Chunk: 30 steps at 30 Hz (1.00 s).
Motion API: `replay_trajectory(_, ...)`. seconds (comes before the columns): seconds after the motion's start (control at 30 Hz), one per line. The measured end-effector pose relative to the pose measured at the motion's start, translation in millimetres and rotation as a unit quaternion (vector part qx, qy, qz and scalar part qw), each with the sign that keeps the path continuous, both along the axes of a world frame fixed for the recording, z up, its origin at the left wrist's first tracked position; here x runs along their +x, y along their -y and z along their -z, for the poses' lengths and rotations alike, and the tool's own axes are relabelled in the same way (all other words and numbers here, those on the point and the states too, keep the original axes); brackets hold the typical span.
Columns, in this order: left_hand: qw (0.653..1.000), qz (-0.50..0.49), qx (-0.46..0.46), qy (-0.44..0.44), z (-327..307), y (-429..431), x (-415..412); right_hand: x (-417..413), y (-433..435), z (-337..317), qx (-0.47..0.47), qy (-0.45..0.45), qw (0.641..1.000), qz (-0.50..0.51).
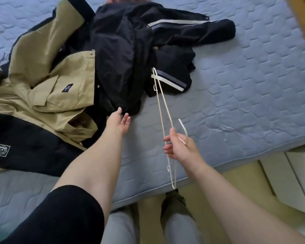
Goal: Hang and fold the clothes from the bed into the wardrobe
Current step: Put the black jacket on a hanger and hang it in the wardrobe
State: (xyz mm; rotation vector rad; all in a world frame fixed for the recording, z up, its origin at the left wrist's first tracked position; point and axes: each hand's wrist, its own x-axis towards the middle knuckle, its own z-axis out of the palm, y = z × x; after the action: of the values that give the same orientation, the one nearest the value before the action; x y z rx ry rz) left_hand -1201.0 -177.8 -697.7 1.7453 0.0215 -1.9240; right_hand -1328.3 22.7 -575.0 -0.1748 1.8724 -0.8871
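Covering most of the view, the blue quilted mattress [245, 81] lies bare from 1 to 4 o'clock. Its near edge runs across 5, with yellowish floor [236, 184] and a white cabinet [292, 176] beyond. The khaki-and-black jacket [51, 76] sprawls at 9, cut off by the left frame edge. The black striped-sleeve jacket [123, 50] is heaped at 12, overlapping it. The white hanger [161, 106] is at centre; the right hand [180, 147] has its fingers curled round the neck. The left hand [118, 120] has straight, loosely spread fingers, tips at the black jacket's hem.

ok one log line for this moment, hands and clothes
right hand: holds white hanger | left hand: open, at black jacket hem | tan jacket: on bed | hanger: bare
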Motion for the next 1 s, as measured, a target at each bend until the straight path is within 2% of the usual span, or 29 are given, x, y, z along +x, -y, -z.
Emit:
replay_trajectory(0.1, 0.999, 0.013, 0.009, 0.031, 3.4, 4.4, 0.9, -15.3, -13.5, 1.2, -0.005, -0.002, 1.0, -0.022)
replay_trajectory(0.23, 0.989, 0.117, 0.048, 0.08, 7.6, 7.4, -4.3, -34.3, -25.2, 0.7, -0.026, -0.019, 0.999, -0.041)
replay_trajectory(0.33, 0.987, 0.125, 0.051, 0.089, 20.9, 8.8, -11.8, -42.6, -28.3, 4.8, -0.038, -0.02, 0.998, -0.047)
replay_trajectory(0.5, 0.98, 0.126, -0.048, 0.146, 9.0, -11.7, -29.4, -41.1, -26.6, 3.5, -0.043, 0.004, 0.998, -0.048)
replay_trajectory(0.63, 0.96, 0.162, -0.154, 0.169, -39.7, -49.2, -42.5, -40.8, -20.3, -16.7, -0.045, 0.017, 0.998, -0.046)
replay_trajectory(0.8, 0.895, 0.23, -0.302, 0.233, -139.7, -107.9, -38.4, -42.8, -17.9, -55.3, -0.064, 0.008, 0.997, -0.048)
replay_trajectory(0.87, 0.867, 0.249, -0.336, 0.27, -183.9, -126.7, -40.0, -44.9, -15.7, -74.9, -0.066, 0.002, 0.996, -0.053)
replay_trajectory(1.0, 0.85, 0.232, -0.377, 0.285, -267.0, -146.9, -43.0, -48.1, -12.8, -118.0, -0.087, -0.005, 0.994, -0.072)
